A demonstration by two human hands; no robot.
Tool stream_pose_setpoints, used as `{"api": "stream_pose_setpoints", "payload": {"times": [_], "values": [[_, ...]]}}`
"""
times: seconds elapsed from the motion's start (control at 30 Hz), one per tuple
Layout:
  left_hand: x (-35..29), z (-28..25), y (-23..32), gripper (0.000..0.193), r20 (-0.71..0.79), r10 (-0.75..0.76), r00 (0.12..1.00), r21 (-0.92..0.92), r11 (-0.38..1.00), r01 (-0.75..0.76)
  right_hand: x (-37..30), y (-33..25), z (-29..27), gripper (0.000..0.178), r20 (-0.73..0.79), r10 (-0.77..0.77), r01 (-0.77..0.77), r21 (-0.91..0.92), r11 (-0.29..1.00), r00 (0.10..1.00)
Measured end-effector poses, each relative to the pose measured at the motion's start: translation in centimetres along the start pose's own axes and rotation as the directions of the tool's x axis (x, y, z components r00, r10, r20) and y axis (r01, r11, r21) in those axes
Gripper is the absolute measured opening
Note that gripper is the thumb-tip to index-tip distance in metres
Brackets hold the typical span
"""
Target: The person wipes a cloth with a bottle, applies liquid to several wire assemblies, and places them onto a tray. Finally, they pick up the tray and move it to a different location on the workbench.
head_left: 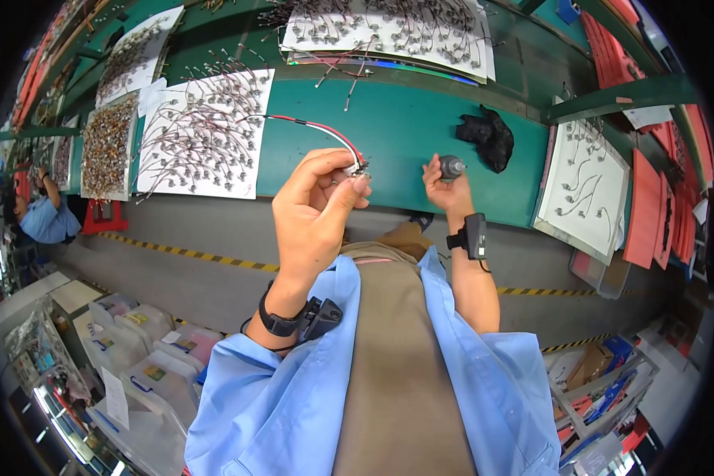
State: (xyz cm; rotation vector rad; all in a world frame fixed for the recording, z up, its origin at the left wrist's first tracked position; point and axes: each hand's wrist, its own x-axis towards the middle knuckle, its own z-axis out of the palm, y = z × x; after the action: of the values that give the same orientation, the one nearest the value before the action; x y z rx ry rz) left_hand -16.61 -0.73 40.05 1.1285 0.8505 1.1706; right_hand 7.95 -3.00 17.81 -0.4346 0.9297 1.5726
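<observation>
My left hand (313, 208) pinches a small metal electronic part (360, 167) between thumb and fingertips, over the front edge of the green bench. Red, white and black wires (319, 127) run from that part up and to the left, toward a white sheet (250, 170) covered with many similar wired parts. In my right hand (439, 192) is a small dark grey bottle (452, 166), its narrow tip pointing to the right, away from the part. The fingers curl round the bottle from the left and below.
A crumpled black item (496, 141) lies on the green bench top (333, 99). More wired parts cover a back sheet (397, 36) and a right-hand board (583, 182). Plastic bins (163, 377) stand behind at left. Another person (49, 216) works at far left.
</observation>
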Motion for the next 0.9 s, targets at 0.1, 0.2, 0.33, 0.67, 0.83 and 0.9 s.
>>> {"api": "stream_pose_setpoints", "payload": {"times": [0.1,0.2,0.33,0.67,0.83,0.9], "values": [[0.2,0.1,-0.5,0.021,0.004,0.007,1.0,0.006,1.0,-0.007,2.1,-2.3,-2.2,0.077,-0.067,0.089,-0.081,0.121,0.989,0.994],[0.4,0.4,-0.6,0.02,0.013,0.015,1.0,0.015,1.0,-0.015,2.7,-3.2,-3.6,0.088,-0.048,0.083,-0.075,0.155,0.985,0.995],[0.4,0.6,-0.6,0.02,0.021,0.034,0.999,0.032,0.999,-0.034,2.3,-2.5,-3.5,0.088,-0.053,0.083,-0.075,0.126,0.989,0.995],[0.2,0.2,-0.1,0.021,0.022,0.152,0.988,0.075,0.985,-0.153,-4.7,5.8,-5.0,0.057,-0.112,-0.21,0.101,-0.606,0.789,0.971],[0.2,0.2,0.8,0.023,0.044,0.256,0.966,0.172,0.95,-0.26,-13.9,15.0,6.9,0.018,0.731,-0.244,0.691,-0.682,-0.241,0.637],[0.1,0.0,1.2,0.025,0.075,0.315,0.946,0.225,0.919,-0.324,-15.8,16.8,9.4,0.021,0.866,-0.185,0.804,-0.5,-0.322,0.465]]}}
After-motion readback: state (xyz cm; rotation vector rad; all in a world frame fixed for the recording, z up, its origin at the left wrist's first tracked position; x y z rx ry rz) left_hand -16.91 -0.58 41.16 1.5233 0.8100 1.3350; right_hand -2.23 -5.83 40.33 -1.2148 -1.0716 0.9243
